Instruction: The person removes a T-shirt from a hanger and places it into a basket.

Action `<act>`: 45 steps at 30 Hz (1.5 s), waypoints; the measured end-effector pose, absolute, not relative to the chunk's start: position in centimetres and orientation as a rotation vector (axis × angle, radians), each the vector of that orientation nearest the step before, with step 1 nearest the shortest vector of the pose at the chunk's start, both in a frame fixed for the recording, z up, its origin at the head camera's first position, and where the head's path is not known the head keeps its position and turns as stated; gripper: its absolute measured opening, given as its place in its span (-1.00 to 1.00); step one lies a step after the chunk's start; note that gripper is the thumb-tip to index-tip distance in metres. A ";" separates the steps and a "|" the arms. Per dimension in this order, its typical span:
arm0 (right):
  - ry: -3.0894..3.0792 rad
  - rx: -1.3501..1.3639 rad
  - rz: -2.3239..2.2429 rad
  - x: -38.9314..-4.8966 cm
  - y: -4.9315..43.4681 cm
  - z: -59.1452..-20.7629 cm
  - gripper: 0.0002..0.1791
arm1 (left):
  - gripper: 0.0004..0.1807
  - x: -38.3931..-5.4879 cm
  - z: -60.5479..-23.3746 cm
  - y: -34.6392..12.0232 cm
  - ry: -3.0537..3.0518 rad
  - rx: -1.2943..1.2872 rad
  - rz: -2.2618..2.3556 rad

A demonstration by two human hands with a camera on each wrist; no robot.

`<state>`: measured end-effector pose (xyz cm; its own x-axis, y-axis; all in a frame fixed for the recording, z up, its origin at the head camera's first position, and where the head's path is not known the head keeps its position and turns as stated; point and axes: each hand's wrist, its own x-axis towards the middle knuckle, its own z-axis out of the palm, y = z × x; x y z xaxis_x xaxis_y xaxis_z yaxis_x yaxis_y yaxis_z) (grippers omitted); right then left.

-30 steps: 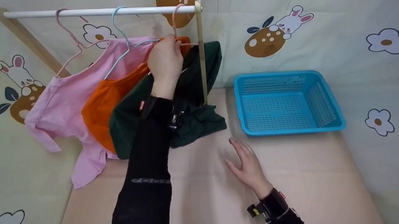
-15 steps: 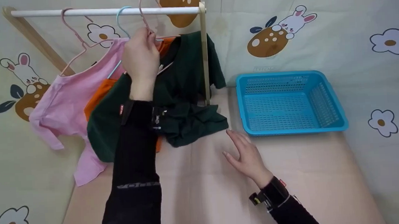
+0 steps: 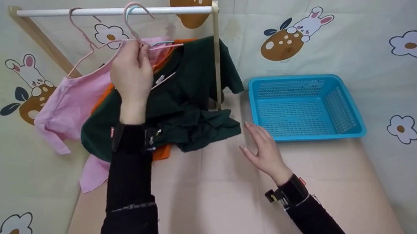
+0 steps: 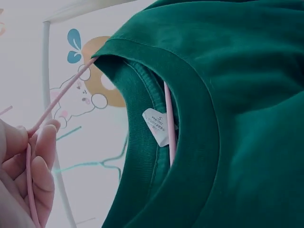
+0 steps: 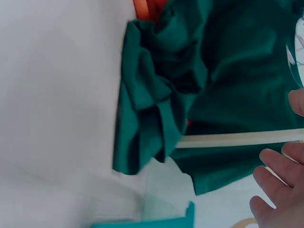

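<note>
My left hand pinches a pink clothes hanger just below its hook, with thumb and fingers round the thin wire in the left wrist view. From this hanger hangs a dark green short-sleeved shirt; a white size label shows inside its collar. The hook overlaps the white rail and a light blue hanger's hook; whether it rests on the rail I cannot tell. My right hand, fingers spread, hovers right of the shirt's bunched lower end, touching nothing visible. Behind lie an orange garment and a pink top.
The rail belongs to a rack with wooden side posts. Another pink hanger holds the pink top at left. A blue plastic basket stands right of the rack on the pale pink cloth. A patterned sheet hangs behind.
My left hand has moved left along the rail with the pink hanger and green shirt, from the right post to the blue hanger. The right hand has shifted slightly up and right.
</note>
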<state>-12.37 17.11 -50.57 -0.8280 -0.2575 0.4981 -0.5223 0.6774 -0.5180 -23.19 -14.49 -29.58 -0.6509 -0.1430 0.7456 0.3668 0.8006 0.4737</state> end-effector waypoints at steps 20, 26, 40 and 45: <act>-2.512 0.583 0.988 -12.2 17.6 -50.3 -0.29 | -0.87 -17.9 -38.8 -18.2 -1.854 -0.189 -0.910; -2.493 0.576 1.003 -11.7 17.7 -50.4 -0.26 | -0.65 -16.1 -41.7 -18.0 -1.768 -0.276 -0.973; -2.235 0.735 0.976 -11.9 17.1 -47.7 -0.23 | -0.56 -12.5 -42.1 -14.7 -1.672 -0.611 -0.950; -2.203 0.743 0.998 -12.0 17.0 -47.0 -0.30 | -0.62 -12.3 -40.3 -13.2 -1.660 -0.768 -1.015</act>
<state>-12.04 17.03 -47.02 -0.6621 -0.2386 0.7104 -0.6913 0.5604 -0.4561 -12.33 -13.19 -40.35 -0.2959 0.0159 0.9551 0.8572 0.4456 0.2582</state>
